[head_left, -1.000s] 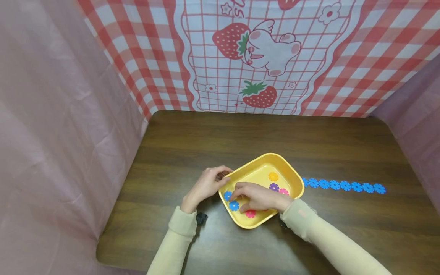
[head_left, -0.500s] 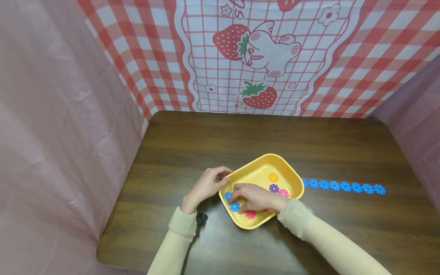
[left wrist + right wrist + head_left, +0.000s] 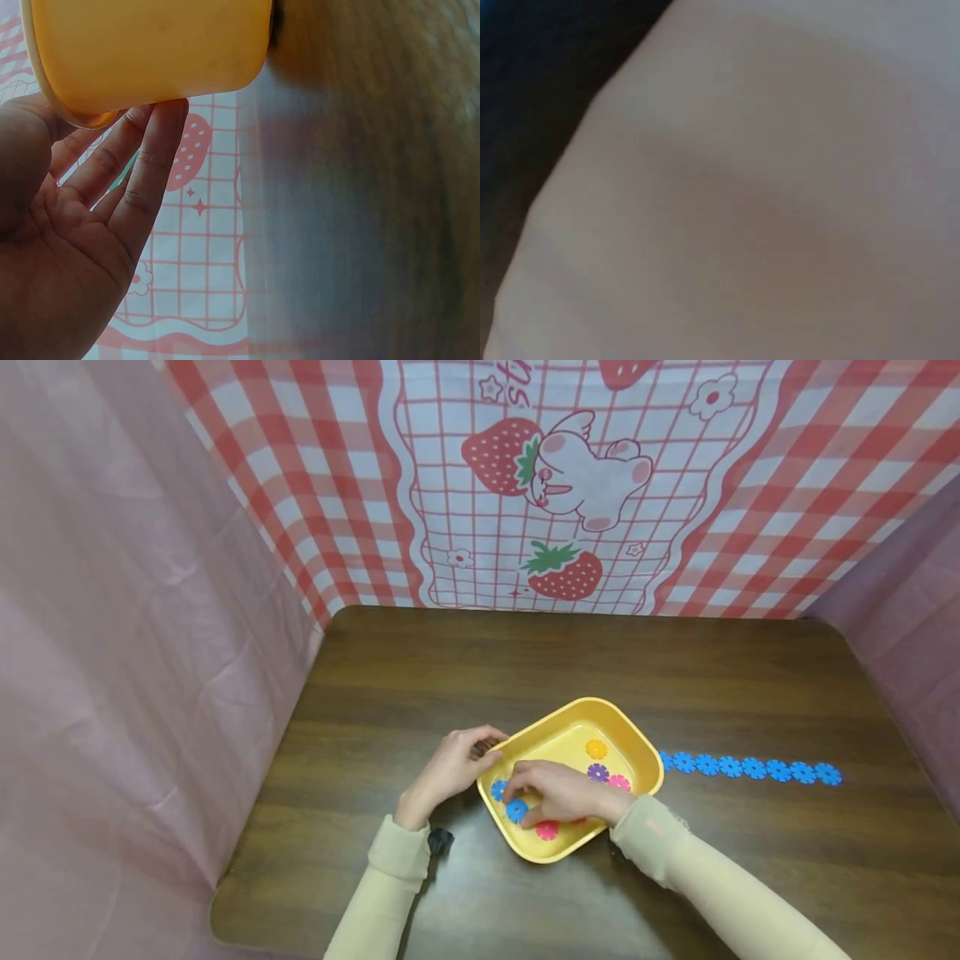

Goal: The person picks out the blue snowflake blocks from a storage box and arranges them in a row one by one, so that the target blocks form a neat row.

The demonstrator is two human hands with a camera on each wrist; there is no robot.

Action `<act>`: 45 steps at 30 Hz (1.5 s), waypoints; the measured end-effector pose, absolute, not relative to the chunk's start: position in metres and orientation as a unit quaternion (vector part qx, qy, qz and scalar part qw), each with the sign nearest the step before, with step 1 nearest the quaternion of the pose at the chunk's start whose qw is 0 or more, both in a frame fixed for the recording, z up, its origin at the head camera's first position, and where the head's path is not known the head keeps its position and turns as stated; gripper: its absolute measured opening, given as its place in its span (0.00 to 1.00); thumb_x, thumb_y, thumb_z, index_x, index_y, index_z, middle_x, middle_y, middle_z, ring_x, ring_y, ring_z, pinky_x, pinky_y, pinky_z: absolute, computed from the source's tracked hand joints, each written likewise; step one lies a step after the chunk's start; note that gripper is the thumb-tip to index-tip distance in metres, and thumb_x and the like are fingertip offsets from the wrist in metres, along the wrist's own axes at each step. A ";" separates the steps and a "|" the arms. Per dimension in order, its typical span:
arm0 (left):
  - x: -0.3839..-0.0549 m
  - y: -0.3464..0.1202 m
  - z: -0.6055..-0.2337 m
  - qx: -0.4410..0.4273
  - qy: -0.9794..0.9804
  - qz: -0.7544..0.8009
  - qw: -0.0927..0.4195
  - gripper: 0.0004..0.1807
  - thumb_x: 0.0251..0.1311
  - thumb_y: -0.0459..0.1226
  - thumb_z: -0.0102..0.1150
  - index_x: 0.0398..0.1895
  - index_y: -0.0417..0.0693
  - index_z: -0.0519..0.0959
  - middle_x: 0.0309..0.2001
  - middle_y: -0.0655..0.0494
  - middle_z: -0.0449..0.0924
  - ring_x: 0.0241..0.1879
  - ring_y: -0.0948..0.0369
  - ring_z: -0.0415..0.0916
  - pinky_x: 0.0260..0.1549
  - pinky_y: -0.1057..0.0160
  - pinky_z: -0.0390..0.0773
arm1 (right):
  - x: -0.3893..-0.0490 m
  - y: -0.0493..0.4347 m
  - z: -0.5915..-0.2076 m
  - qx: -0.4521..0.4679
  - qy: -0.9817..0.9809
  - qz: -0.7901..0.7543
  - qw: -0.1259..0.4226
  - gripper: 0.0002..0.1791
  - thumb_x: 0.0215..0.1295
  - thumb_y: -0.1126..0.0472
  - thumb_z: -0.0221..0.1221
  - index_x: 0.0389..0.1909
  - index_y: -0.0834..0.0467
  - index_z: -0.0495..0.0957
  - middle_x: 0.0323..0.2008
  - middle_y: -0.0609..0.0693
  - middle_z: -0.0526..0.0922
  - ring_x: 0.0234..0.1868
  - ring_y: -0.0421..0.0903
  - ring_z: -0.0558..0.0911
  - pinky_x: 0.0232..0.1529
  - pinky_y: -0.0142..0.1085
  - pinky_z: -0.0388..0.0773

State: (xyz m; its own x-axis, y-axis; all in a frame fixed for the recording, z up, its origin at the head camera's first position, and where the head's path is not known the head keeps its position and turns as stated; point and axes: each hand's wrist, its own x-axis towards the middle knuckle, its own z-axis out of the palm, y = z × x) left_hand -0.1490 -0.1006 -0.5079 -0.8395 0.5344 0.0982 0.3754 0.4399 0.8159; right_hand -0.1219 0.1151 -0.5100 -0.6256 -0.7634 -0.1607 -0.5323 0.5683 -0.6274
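A yellow plastic tub [image 3: 630, 727] stands on the table, turned at an angle. My left hand [image 3: 452, 768] holds its left rim, thumb over the edge and fingers along the outside; the left wrist view shows these fingers [image 3: 154, 161] against the wall. Inside the tub, my right hand [image 3: 558, 789] pinches a blue flower-shaped disc [image 3: 517, 812] between thumb and fingertips. Beside it lies another blue disc [image 3: 498, 790], partly covered by the fingers. A pink disc [image 3: 547, 831] is just under the thumb. Blurred skin fills most of the right wrist view.
Purple [image 3: 597, 772], orange [image 3: 596, 749] and pink discs [image 3: 619, 782] lie further right in the tub. A row of linked blue discs [image 3: 753, 768] runs right from the tub along the wooden table [image 3: 450, 668]. Checked cloth [image 3: 360, 468] hangs behind, pink curtains [image 3: 150, 610] at the sides.
One blue disc has shifted slightly right, to between the right thumb and fingertips. The left hand and the tub stay in place.
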 end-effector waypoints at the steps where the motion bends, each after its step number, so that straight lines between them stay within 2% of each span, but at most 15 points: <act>1: -0.149 -0.100 -0.508 0.271 0.844 0.455 0.087 0.11 0.66 0.32 0.63 0.50 0.43 0.83 0.42 0.52 0.85 0.40 0.61 0.81 0.39 0.67 0.81 | -0.122 0.117 -0.509 -0.371 0.861 -0.276 0.212 0.16 0.55 0.54 0.74 0.45 0.50 0.85 0.43 0.37 0.79 0.44 0.39 0.77 0.55 0.38 0.75; 7: -0.149 -0.100 -0.508 0.273 0.844 0.453 0.082 0.11 0.65 0.32 0.63 0.50 0.42 0.83 0.42 0.51 0.85 0.39 0.61 0.82 0.39 0.67 0.81 | -0.123 0.128 -0.505 -0.358 0.863 -0.300 0.191 0.17 0.55 0.54 0.74 0.44 0.49 0.83 0.40 0.35 0.81 0.40 0.39 0.77 0.49 0.36 0.76; 13: -0.148 -0.099 -0.507 0.269 0.847 0.451 0.083 0.11 0.65 0.31 0.63 0.50 0.42 0.83 0.42 0.52 0.85 0.39 0.60 0.81 0.39 0.67 0.81 | -0.124 0.137 -0.494 -0.356 0.862 -0.328 0.150 0.17 0.54 0.56 0.75 0.43 0.52 0.83 0.37 0.37 0.80 0.37 0.43 0.78 0.43 0.35 0.76; 20: -0.148 -0.099 -0.508 0.271 0.847 0.451 0.081 0.11 0.65 0.31 0.64 0.50 0.42 0.83 0.41 0.51 0.85 0.39 0.60 0.81 0.38 0.67 0.82 | -0.125 0.146 -0.487 -0.346 0.865 -0.339 0.132 0.16 0.53 0.56 0.76 0.41 0.51 0.82 0.32 0.37 0.78 0.33 0.44 0.76 0.37 0.34 0.74; 29: -0.148 -0.099 -0.508 0.268 0.847 0.452 0.076 0.11 0.64 0.32 0.64 0.50 0.42 0.83 0.41 0.52 0.85 0.38 0.60 0.81 0.38 0.67 0.81 | -0.125 0.161 -0.480 -0.332 0.877 -0.333 0.100 0.17 0.50 0.54 0.77 0.39 0.49 0.81 0.29 0.39 0.77 0.31 0.45 0.76 0.34 0.36 0.75; 35: -0.148 -0.100 -0.509 0.274 0.845 0.453 0.069 0.11 0.65 0.31 0.64 0.49 0.42 0.83 0.41 0.51 0.85 0.38 0.60 0.81 0.38 0.66 0.82 | -0.126 0.171 -0.473 -0.333 0.870 -0.353 0.086 0.17 0.50 0.57 0.77 0.39 0.52 0.82 0.30 0.39 0.77 0.32 0.46 0.76 0.34 0.40 0.77; 40: -0.148 -0.099 -0.509 0.272 0.847 0.451 0.072 0.11 0.65 0.31 0.64 0.50 0.42 0.83 0.41 0.51 0.85 0.39 0.60 0.81 0.38 0.67 0.82 | -0.125 0.185 -0.467 -0.310 0.875 -0.363 0.081 0.17 0.51 0.58 0.77 0.40 0.53 0.81 0.31 0.41 0.77 0.33 0.45 0.76 0.35 0.40 0.78; 45: -0.148 -0.099 -0.507 0.269 0.848 0.450 0.075 0.12 0.65 0.31 0.64 0.50 0.42 0.83 0.42 0.51 0.85 0.39 0.59 0.81 0.38 0.66 0.82 | -0.123 0.201 -0.462 -0.279 0.888 -0.361 0.065 0.17 0.49 0.59 0.78 0.39 0.51 0.82 0.30 0.44 0.78 0.33 0.50 0.76 0.34 0.41 0.77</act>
